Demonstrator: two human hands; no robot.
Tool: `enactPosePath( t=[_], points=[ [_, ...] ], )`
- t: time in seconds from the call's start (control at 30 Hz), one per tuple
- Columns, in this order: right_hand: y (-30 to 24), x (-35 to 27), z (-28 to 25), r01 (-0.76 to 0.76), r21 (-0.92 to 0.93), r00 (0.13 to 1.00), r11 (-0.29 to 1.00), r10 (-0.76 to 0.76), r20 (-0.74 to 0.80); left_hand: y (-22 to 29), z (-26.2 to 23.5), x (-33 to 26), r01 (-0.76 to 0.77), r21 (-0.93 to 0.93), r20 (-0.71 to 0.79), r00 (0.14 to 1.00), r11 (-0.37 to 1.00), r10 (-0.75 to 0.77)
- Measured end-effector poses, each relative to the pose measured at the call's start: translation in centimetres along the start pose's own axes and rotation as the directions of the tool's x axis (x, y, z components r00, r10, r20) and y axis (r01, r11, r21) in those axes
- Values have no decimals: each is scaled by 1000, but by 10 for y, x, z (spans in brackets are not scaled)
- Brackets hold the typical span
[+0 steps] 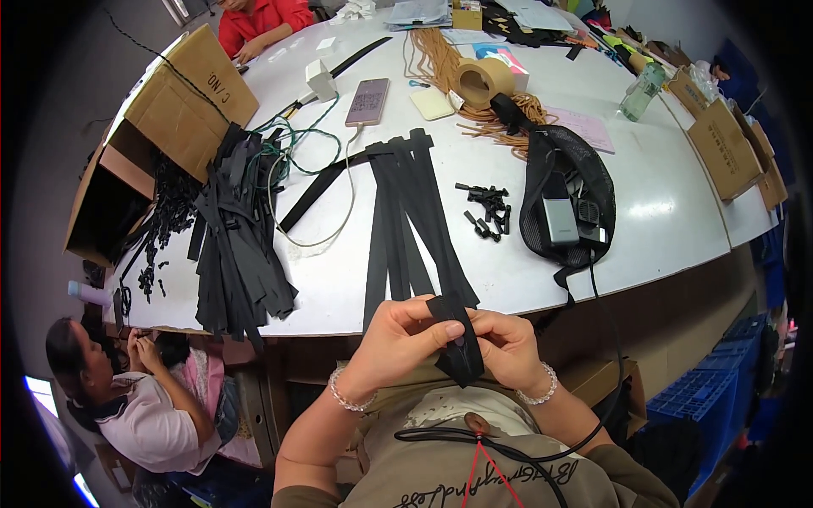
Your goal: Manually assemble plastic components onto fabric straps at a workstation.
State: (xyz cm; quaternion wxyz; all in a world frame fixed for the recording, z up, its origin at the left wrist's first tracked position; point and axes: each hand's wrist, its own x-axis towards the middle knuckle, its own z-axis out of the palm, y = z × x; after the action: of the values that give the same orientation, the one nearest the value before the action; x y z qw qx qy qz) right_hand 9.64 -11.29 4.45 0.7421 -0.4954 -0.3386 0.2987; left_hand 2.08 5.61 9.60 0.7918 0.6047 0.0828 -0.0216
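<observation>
My left hand [400, 337] and my right hand [506, 349] meet just in front of the table's near edge, both closed on one black strap [461, 360]. The left thumb presses flat on the strap, while the right fingers pinch it from the other side. What lies between the right fingertips is hidden. Beyond my hands, several long black straps [391, 216] lie fanned out on the white table. To their right is a small heap of black plastic pieces [489, 201].
At left, a thick bundle of black straps [241, 262] lies beside an open cardboard box [182, 93]. A phone [367, 102] on a cable, a tape roll [484, 82], brown cords [434, 59] and a black mesh bag [566, 169] occupy the table. Two people sit nearby, left and far.
</observation>
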Motion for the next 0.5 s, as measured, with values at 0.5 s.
enactPosePath(
  t=[0.5],
  points=[
    [10, 2, 2, -36, 54, 998, 998, 38, -42, -10, -2, 1, -31, 34, -56, 998, 999, 33]
  ],
)
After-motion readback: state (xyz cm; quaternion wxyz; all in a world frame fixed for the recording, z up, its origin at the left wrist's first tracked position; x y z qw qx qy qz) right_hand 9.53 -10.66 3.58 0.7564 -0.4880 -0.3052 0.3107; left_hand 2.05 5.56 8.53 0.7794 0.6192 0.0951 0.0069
